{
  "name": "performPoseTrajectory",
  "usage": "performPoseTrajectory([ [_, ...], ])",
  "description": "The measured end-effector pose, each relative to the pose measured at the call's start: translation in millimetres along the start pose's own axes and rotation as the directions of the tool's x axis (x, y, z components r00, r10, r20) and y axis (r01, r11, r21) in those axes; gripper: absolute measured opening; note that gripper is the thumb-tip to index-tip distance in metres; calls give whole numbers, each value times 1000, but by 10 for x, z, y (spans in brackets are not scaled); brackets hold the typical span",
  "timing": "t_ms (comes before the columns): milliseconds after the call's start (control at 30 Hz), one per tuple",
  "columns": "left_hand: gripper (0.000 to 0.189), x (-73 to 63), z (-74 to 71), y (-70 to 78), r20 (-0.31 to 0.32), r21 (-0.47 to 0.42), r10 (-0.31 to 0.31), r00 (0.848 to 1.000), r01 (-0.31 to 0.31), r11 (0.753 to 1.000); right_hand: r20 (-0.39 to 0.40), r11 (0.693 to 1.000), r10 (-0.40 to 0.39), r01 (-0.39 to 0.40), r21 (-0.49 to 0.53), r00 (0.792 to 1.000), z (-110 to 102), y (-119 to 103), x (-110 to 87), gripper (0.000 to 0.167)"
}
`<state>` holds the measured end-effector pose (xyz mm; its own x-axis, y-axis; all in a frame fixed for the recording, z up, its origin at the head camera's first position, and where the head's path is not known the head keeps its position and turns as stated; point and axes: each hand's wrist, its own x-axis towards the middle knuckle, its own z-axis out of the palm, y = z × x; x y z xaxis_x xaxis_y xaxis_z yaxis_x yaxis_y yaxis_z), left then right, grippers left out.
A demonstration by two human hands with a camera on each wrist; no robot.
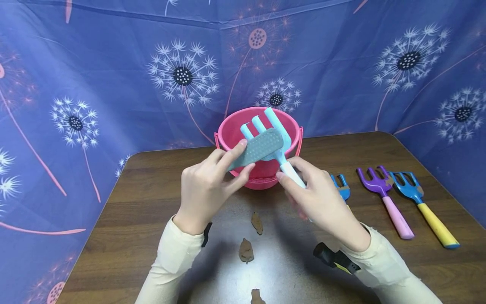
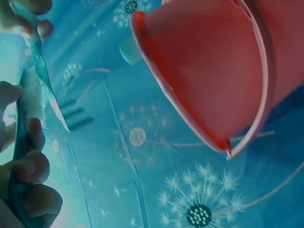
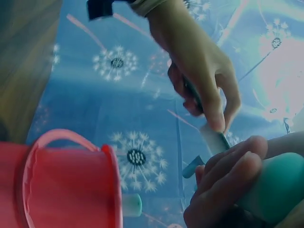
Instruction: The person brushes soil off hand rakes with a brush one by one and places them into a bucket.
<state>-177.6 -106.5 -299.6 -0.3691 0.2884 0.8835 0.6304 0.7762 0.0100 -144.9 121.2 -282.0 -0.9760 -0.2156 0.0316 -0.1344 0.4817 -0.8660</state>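
Observation:
My left hand (image 1: 205, 181) grips a grey-green brush (image 1: 262, 145) with a dotted back; its white bristles (image 2: 33, 95) face the rake in the left wrist view. My right hand (image 1: 320, 196) holds a light blue toy rake (image 1: 282, 131) by its white handle, tines up. The brush head overlaps the rake's tines and base in the head view. Both tools are held up in front of a pink bucket (image 1: 262, 183), whose handle hangs at its sides. A teal rounded end (image 3: 131, 205) sticks out past the bucket's rim in the right wrist view.
Brown clay-like pieces lie on the wooden table (image 1: 144, 211), one piece (image 1: 246, 251) near the middle. At right lie a purple fork (image 1: 379, 185) with a pink handle and a blue one (image 1: 411, 190) with a yellow handle, both brown-smeared. Another blue fork (image 1: 343, 190) is partly hidden by my right hand.

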Motion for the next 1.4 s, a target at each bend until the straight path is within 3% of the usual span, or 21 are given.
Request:
performPoseTrajectory([
  [267, 40, 20, -67, -96, -44, 61, -109, 993, 111, 992, -100, 995, -45, 36, -93, 994, -10, 20, 0, 24],
  [400, 40, 15, -66, -67, -28, 7, -60, 998, 60, 998, -152, 982, -90, 62, -179, 984, -2, 37, 10, 20],
  [533, 41, 11, -54, -38, 21, -7, -4, 1000, 4, 1000, -170, 978, -103, 69, -196, 980, 1, 43, -2, 19],
  [733, 40, 14, -81, -63, 31, 69, -108, 994, 106, 992, -217, 959, -174, 115, -261, 960, 23, 54, 5, 17],
  [900, 39, 26, -99, -81, -6, 95, -147, 989, 147, 985, -207, 961, -162, 107, -255, 965, 28, 55, 16, 18],
  [1000, 40, 29, -117, -97, -11, 58, -101, 995, 101, 993, -232, 958, -172, 107, -267, 957, 16, 41, 18, 19],
  [1133, 43, 31, -130, -114, 44, 41, 12, 999, -14, 999, -264, 950, -193, 112, -293, 945, 8, 33, 23, 16],
  [1200, 43, 32, -126, -121, 60, 59, 18, 998, -22, 998, -273, 946, -208, 122, -301, 939, 15, 37, 29, 14],
  [1400, 40, 33, -147, -169, 34, 130, -135, 990, 129, 983, -260, 943, -232, 151, -297, 937, 34, 45, 27, 13],
])
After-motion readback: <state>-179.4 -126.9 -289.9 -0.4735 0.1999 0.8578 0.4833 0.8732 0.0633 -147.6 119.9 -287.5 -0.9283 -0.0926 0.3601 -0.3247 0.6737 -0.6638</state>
